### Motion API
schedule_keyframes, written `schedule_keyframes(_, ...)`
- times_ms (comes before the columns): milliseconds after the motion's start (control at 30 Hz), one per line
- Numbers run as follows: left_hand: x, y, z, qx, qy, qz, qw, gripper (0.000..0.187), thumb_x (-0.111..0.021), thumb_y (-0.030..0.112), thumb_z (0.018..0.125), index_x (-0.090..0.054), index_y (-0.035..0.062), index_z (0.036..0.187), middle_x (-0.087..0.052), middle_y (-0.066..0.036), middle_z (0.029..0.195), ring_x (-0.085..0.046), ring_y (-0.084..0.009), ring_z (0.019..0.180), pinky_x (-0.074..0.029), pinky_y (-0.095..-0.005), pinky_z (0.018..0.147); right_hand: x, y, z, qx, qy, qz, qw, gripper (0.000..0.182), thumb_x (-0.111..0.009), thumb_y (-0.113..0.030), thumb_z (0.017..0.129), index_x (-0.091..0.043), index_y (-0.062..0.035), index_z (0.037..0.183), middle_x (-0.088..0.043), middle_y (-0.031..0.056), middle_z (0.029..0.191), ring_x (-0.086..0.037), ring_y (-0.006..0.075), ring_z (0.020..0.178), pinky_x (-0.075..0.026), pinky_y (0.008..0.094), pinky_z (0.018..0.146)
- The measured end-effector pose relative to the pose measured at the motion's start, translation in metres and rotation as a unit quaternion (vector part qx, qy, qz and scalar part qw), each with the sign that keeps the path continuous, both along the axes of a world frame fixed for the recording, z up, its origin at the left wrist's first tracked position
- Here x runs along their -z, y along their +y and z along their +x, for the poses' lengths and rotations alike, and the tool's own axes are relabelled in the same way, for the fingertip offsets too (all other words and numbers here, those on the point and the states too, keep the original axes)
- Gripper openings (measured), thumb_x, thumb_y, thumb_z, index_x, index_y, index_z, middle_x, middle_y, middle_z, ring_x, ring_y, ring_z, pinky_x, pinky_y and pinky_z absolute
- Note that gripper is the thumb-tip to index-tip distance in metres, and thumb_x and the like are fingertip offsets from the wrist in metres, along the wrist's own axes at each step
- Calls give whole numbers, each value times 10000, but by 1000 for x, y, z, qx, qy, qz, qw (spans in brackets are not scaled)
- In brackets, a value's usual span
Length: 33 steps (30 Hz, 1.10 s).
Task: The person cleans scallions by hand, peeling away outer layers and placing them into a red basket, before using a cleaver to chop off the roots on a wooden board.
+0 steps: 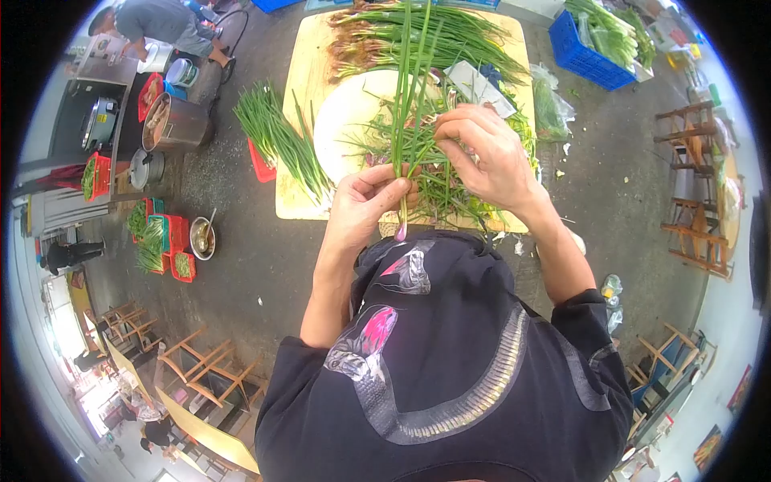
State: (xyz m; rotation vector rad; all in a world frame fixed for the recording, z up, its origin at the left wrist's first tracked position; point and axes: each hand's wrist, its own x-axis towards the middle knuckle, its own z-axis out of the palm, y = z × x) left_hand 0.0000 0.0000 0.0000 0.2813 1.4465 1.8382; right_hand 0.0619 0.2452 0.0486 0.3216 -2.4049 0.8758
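Observation:
My left hand (372, 197) pinches a green onion (403, 173) near its base. Its purplish bulb points down toward my shirt, and its long green leaves stretch away over the table. My right hand (486, 153) is to the right of the stalk, thumb and fingers drawn together over the scraps; I cannot make out what is between them. Under both hands lies a heap of loose trimmings and leaves (446, 189). A large bunch of green onions (434, 40) with brown roots lies at the table's far side. Another bunch (281, 140) hangs over the left edge.
The wooden table (301, 205) carries a round pale board (345, 112). A blue crate (590, 52) of greens stands at the far right. On the floor at left are a big metal pot (181, 124), red baskets (178, 233) and a bowl (202, 238). Another person (169, 28) bends at the far left.

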Motion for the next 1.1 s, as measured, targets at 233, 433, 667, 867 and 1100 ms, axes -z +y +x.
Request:
schedule_keyframes(233, -1, -2, 3, 35, 2, -14, 999, 318, -703, 95, 1006, -704, -32, 1297, -764, -79, 1061, -719, -132, 906, -611, -318, 846, 5, 31, -1, 143, -26, -100, 984, 128, -730, -89, 926, -747, -24, 1035, -749, 121, 1008, -722, 297, 954, -565, 373, 835)
schedule_keyframes(433, -11, -6, 1, 84, -1, -13, 996, 301, -674, 86, 1023, -698, -43, 1294, -742, -46, 959, -688, -120, 873, -563, -285, 818, -15, 42, -7, 152, 84, 127, 977, 235, -741, -129, 901, -740, -64, 1127, -737, 96, 1123, -685, 306, 1105, -466, 499, 1114)
schedule_keyframes(667, -25, -14, -3, 101, -26, -108, 989, 276, -620, 119, 1058, -714, -22, 1276, -716, -15, 902, -625, -76, 792, -525, -250, 756, -4, 60, -8, 0, -16, 191, 981, 216, -698, -119, 936, -742, -94, 1146, -755, 90, 1018, -702, 271, 1073, -391, 518, 1195)
schedule_keyframes(867, -11, -21, -7, 81, 65, -116, 988, 264, -607, 156, 1069, -746, -11, 1219, -607, 48, 791, -548, -49, 732, -491, -240, 686, -1, 67, 3, -56, -133, 95, 985, 235, -701, -97, 954, -729, -45, 1181, -768, 117, 1024, -734, 300, 920, -516, 456, 1062)
schedule_keyframes(1100, -2, -23, -10, 82, 69, -147, 983, 262, -635, 182, 1062, -748, -9, 1202, -655, 17, 826, -587, -71, 732, -520, -257, 706, 26, 58, 8, 17, -236, -378, 895, 248, -620, -131, 1049, -716, -17, 1247, -773, 146, 1044, -752, 201, 969, -565, 352, 894)
